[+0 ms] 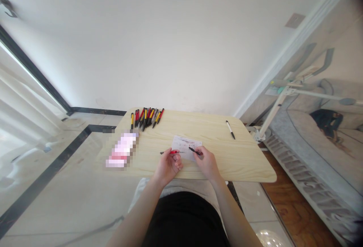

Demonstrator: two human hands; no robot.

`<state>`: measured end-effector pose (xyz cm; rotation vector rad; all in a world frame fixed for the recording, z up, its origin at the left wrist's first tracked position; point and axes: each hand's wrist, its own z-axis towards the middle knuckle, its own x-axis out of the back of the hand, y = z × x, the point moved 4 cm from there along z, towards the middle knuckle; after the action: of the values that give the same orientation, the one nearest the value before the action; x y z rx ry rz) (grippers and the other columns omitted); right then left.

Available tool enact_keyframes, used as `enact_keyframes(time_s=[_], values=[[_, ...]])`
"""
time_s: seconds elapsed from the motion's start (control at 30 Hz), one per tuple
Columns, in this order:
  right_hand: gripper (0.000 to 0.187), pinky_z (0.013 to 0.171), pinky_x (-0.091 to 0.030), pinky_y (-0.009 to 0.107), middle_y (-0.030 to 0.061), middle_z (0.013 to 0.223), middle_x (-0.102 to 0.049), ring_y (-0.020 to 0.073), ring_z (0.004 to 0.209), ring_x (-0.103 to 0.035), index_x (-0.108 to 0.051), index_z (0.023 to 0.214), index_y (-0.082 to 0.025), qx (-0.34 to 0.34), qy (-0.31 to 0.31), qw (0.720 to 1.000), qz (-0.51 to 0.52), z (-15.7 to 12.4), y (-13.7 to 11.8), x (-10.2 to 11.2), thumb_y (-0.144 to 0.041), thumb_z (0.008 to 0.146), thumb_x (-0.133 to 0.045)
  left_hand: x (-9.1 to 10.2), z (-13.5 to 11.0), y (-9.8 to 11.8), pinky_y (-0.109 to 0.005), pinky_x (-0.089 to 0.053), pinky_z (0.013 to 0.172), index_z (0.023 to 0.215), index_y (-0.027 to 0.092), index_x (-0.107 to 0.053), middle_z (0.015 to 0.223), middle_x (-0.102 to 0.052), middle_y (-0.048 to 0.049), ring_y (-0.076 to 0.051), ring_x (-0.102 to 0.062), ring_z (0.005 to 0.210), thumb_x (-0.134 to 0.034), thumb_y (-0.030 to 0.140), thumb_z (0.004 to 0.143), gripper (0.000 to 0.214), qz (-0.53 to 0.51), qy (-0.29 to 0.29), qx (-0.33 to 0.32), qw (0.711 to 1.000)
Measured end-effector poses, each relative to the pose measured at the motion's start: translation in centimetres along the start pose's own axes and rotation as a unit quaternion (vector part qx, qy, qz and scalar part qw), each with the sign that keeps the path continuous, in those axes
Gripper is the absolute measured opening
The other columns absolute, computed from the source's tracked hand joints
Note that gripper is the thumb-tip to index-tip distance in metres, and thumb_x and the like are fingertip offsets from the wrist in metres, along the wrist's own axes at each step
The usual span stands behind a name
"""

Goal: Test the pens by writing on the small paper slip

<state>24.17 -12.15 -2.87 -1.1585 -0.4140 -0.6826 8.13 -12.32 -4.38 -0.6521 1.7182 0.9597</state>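
Observation:
My left hand pinches a red pen part that lies level just above the wooden table. Close beside it, my right hand grips a small black pen piece over a white slip of paper. Both hands sit near the table's front edge, a few centimetres apart. A row of several red and yellow pens lies at the table's far edge.
A single white pen with a black tip lies at the far right of the table. A blurred pink and white object rests on the left side. A sofa and a white stand are at the right.

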Motion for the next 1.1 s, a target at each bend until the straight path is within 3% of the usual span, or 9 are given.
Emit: enact_keyframes(time_s=[0.3,0.53,0.77,1.1], values=[[0.015,0.068,-0.044,0.029,0.0057,0.079,-0.062,0.0176,0.073,-0.056,-0.059,0.083,-0.018,-0.017,0.059,0.996,-0.065,0.8,1.7,1.4,-0.027,0.075,-0.051,0.0,0.0,0.0,-0.024,-0.03,0.046,0.075,0.014,-0.059,0.057,-0.052,0.0006,-0.007,-0.04,0.043,-0.047,0.031,0.082,0.023,0.002,0.001,-0.001,1.0],[0.011,0.069,-0.04,0.027,0.0035,0.077,-0.063,0.0172,0.074,-0.056,-0.059,0.081,-0.021,-0.011,0.02,0.989,-0.144,0.7,0.7,0.4,-0.026,0.076,-0.05,-0.1,0.0,0.0,-0.024,-0.03,0.046,0.075,0.014,-0.059,0.056,-0.051,0.0008,-0.008,-0.04,0.043,-0.047,0.032,0.081,0.022,0.008,0.002,0.001,1.0],[0.013,0.066,-0.04,0.025,0.0024,0.079,-0.064,0.0165,0.074,-0.057,-0.059,0.084,-0.022,0.004,-0.019,0.992,-0.126,1.4,0.8,0.1,-0.026,0.078,-0.049,-0.3,-0.1,0.0,-0.024,-0.03,0.046,0.075,0.014,-0.06,0.053,-0.048,0.0012,-0.008,-0.04,0.043,-0.046,0.032,0.082,0.024,0.003,-0.003,0.003,1.0],[0.012,0.068,-0.04,0.029,0.0048,0.076,-0.062,0.0184,0.076,-0.053,-0.059,0.08,-0.019,0.011,0.036,0.991,-0.131,1.9,1.2,1.0,-0.028,0.079,-0.051,-0.4,-0.2,0.0,-0.023,-0.03,0.045,0.074,0.014,-0.059,0.052,-0.046,0.0018,-0.008,-0.039,0.042,-0.047,0.033,0.082,0.024,0.011,0.014,0.003,1.0]])
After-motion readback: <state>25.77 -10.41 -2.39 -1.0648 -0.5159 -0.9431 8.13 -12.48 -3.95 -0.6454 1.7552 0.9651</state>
